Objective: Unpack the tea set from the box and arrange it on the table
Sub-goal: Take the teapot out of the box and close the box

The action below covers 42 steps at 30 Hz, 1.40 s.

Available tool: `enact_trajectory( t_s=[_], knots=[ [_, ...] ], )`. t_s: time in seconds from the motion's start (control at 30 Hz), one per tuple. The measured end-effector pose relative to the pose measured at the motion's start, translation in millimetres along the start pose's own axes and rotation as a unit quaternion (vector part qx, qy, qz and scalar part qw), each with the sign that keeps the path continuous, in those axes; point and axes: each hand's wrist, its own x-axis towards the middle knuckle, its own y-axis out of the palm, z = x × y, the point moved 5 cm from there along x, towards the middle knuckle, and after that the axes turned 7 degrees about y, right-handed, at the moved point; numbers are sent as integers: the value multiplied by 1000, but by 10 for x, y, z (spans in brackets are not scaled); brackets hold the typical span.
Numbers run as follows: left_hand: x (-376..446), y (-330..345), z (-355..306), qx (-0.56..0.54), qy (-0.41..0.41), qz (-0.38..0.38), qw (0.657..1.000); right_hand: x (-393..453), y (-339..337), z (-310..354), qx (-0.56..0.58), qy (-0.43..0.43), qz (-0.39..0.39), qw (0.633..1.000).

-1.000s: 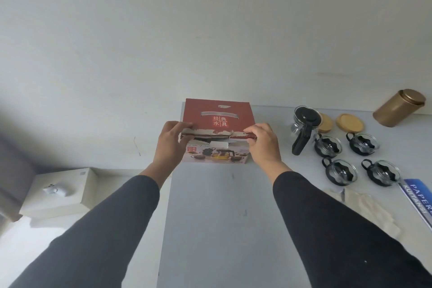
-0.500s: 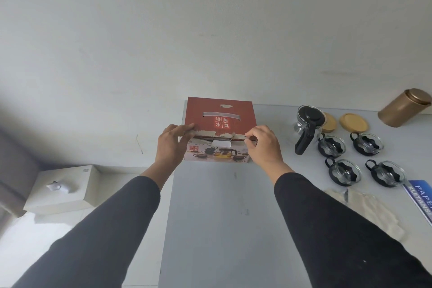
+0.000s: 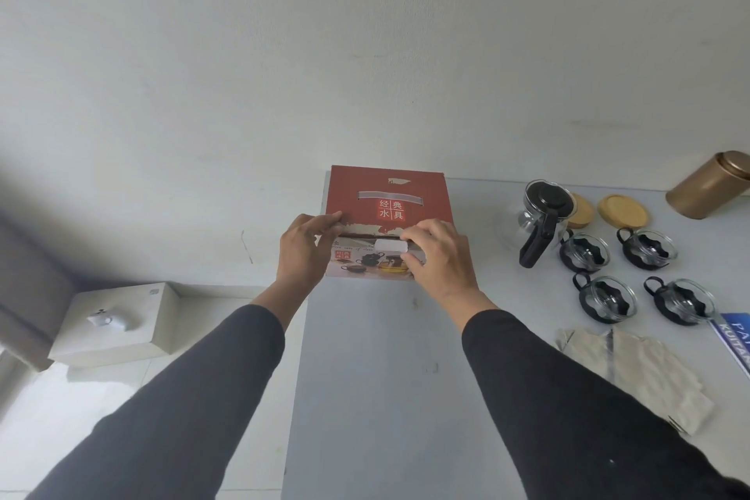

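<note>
The red box [image 3: 385, 215] stands at the surface's [image 3: 365, 378] far left edge by the wall. Left hand [image 3: 302, 252] grips its left corner; right hand [image 3: 440, 256] pinches a white tab [image 3: 390, 245]. Teapot [image 3: 542, 221], four cups [image 3: 584, 252], lids [image 3: 623, 209] and tin [image 3: 710, 185] sit rightward.

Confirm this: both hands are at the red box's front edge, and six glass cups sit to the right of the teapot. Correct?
Not quite. The head view shows four cups, not six, right of the teapot. The left hand and right hand are indeed at the red box's front edge.
</note>
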Motion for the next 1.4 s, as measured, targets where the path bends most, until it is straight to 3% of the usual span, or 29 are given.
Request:
enact_trajectory(
  t_s=[0.43, 0.63, 0.73, 0.8, 1.2, 1.4],
  knots=[
    [16, 29, 61, -4, -3, -8, 1000, 51, 33, -26, -15, 11, -44, 999],
    [11, 48, 49, -37, -34, -8, 999, 135, 53, -103, -34, 146, -12, 989],
    [9, 123, 110, -78, -103, 15, 991, 95, 67, -261, 24, 315, 14, 949],
    [14, 219, 182, -132, -160, 34, 978, 109, 138, -313, 106, 369, 59, 922],
    [760, 454, 306, -165, -263, 15, 951, 845, 195, -435, 126, 350, 102, 923],
    [1016, 515, 351, -179, -276, -3, 944, 1039, 286, -471, 122, 356, 68, 924]
  ],
)
